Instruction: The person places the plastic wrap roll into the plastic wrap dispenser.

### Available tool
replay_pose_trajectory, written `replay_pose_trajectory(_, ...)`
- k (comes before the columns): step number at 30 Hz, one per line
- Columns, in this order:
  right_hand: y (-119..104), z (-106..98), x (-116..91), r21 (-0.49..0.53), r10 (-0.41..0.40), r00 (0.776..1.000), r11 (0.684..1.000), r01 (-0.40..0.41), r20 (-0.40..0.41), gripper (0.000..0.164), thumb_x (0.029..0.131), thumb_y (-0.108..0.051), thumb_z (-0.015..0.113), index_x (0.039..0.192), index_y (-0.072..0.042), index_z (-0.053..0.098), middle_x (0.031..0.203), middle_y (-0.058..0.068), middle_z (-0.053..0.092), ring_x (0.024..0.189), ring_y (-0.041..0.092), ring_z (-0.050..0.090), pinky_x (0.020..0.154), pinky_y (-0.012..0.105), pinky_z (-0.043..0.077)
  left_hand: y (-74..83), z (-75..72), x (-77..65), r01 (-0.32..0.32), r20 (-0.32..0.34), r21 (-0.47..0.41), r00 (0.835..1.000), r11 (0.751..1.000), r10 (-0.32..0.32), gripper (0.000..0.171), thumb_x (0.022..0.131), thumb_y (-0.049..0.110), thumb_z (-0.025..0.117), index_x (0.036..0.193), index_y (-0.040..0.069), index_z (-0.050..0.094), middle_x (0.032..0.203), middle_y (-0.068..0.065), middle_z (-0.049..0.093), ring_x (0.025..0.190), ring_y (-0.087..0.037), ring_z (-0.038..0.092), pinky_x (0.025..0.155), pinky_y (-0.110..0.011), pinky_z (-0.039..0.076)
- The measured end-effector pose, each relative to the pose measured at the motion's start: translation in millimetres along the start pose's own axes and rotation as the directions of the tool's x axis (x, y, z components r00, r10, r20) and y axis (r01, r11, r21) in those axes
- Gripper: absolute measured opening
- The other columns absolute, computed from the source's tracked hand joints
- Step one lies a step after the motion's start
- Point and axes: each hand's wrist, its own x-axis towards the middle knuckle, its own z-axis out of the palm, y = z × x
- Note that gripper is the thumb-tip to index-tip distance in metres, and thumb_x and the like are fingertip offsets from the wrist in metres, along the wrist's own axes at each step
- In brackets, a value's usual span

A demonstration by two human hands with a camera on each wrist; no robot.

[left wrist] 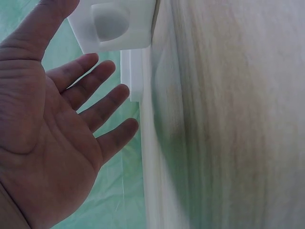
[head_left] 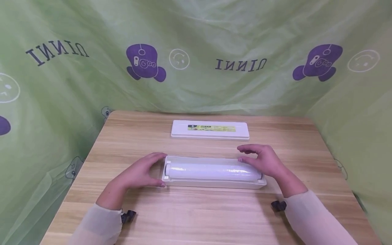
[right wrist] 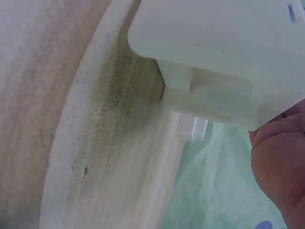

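Observation:
A long white box [head_left: 214,184] lies on the wooden table, its top off. Inside it rests a shiny roll of cling film [head_left: 211,171]. At the box's left end is my left hand [head_left: 139,173], thumb by the front corner and fingertips by the back corner; in the left wrist view its fingers [left wrist: 104,119] are spread and nearly straight. My right hand [head_left: 264,160] hovers over the roll's right end, thumb close to the film and fingers loosely bent above it. In the right wrist view, the box's end [right wrist: 214,90] hides most of that hand [right wrist: 281,157].
Behind the box lies its flat white lid [head_left: 211,135] with a green and yellow label. A green printed curtain [head_left: 196,92] encloses the back and sides of the table [head_left: 196,217]. Small dark devices [head_left: 278,205] stick out by both cuffs.

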Motion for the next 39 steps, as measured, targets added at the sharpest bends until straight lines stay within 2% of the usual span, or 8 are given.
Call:
replay_pose_trajectory(6,7.8,-0.3,7.7,0.028,0.056,0.998,0.998,-0.057,0.009,0.043,0.088,-0.025,0.085,0.128,-0.012,0.074,0.126,0.005,0.074,0.113,0.032,0.069,0.102,0.056,0.054,-1.2,0.8,0.3,0.000,-0.003,0.003,1.000,1.000,0.000,0.103,0.070,0.056,0.093,0.153,0.013,0.050,0.156,-0.007,0.050,0.145,-0.032,0.044,0.120,-0.054,0.036)
replay_pose_trajectory(17,22.5,-5.4,13.8,-0.007,0.148,0.988,0.989,-0.148,0.051,0.055,0.089,-0.031,0.084,0.139,-0.015,0.066,0.138,0.007,0.067,0.124,0.039,0.061,0.102,0.059,0.052,-1.3,2.1,1.8,0.001,0.001,0.006,1.000,1.000,-0.001,0.103,0.071,0.057,0.092,0.153,0.012,0.050,0.155,-0.007,0.050,0.145,-0.032,0.045,0.120,-0.053,0.037)
replay_pose_trajectory(30,34.4,-7.6,23.4,-0.022,0.180,0.982,0.984,-0.179,0.055,0.066,0.088,-0.035,0.085,0.145,-0.017,0.060,0.144,0.013,0.061,0.127,0.044,0.057,0.103,0.063,0.049,-0.4,3.0,1.4,0.013,0.001,0.010,1.000,1.000,-0.013,0.104,0.070,0.058,0.092,0.153,0.012,0.049,0.155,-0.007,0.050,0.145,-0.031,0.044,0.120,-0.053,0.036)
replay_pose_trajectory(34,36.8,-8.6,28.7,-0.031,0.168,0.985,0.986,-0.167,0.048,0.068,0.088,-0.037,0.085,0.147,-0.015,0.058,0.143,0.016,0.061,0.125,0.045,0.058,0.102,0.063,0.049,-0.4,2.9,1.5,0.018,-0.001,0.015,1.000,1.000,-0.018,0.104,0.069,0.056,0.093,0.153,0.013,0.049,0.155,-0.006,0.050,0.145,-0.030,0.044,0.121,-0.052,0.036)
replay_pose_trajectory(39,38.8,-9.3,35.0,-0.028,0.169,0.985,0.985,-0.168,0.038,0.070,0.088,-0.034,0.085,0.148,-0.014,0.056,0.143,0.020,0.059,0.124,0.048,0.058,0.101,0.064,0.050,-0.4,2.8,1.2,0.023,-0.003,0.013,1.000,1.000,-0.023,0.103,0.069,0.053,0.094,0.153,0.013,0.050,0.155,-0.006,0.050,0.145,-0.031,0.045,0.121,-0.052,0.036)
